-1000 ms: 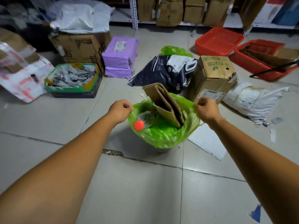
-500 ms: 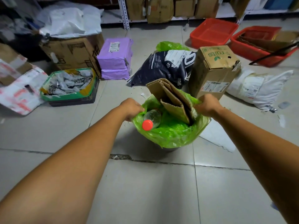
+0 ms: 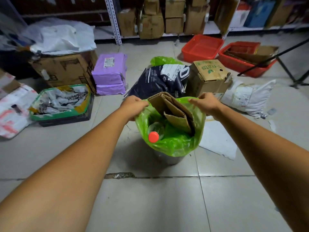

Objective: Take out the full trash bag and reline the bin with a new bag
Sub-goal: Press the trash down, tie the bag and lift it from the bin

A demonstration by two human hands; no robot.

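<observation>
Though full, glossy crinkled plastic bag [image 3: 173,146]

I am looking down at a pale grey tiled floor [image 3: 150,206], a dark grout seam [image 3: 167,177] crossing it with one chipped patch. Along the far side a metal shelving rack [image 3: 113,22] is carrying cardboard boxes [image 3: 151,25] on its low shelf. Red trays [image 3: 202,47] are lying before it on the right; purple parcels [image 3: 109,71] are sitting just beside a big carton [image 3: 65,69] on the left. Soft light is dimming toward the shelves.
</observation>
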